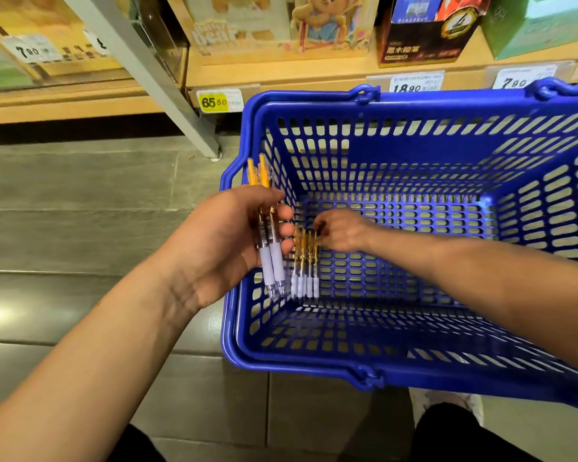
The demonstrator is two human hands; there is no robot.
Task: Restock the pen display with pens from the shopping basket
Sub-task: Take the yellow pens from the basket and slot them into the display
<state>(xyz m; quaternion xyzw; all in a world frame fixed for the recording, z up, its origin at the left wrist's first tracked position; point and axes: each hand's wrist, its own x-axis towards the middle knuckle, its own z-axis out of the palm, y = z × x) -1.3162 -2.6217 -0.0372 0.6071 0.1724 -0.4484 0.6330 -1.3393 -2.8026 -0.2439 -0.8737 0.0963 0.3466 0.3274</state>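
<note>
Now my left hand grips two pens: the thumb lies over them and the fingers curl round from behind. Their orange ends point to 12 o'clock and their tips to 6. This hand is at the 9 o'clock side of the basket, about at the rim.

My right hand is down inside the basket. Its fingers are bent onto the upper ends of a row of pens on the basket floor. The back of the hand hides the fingertips, so I cannot tell if they already pinch the pens or only touch them.

The row lies close to the 9 o'clock wall. The pens are side by side and touching, long axis from 12 to 6, white grips and tips toward 6, the same way as the two in my left hand. From my right hand the row runs toward 7 o'clock; from my left hand it is just beside, at about 4 o'clock. The right hand is the nearer one and is already on them.

I judge the next move is to gather this row and pass it to the left hand, so that all pens lie parallel.

The shelf is at 12 o'clock, beyond the basket. I do not see the pen display itself.
</note>
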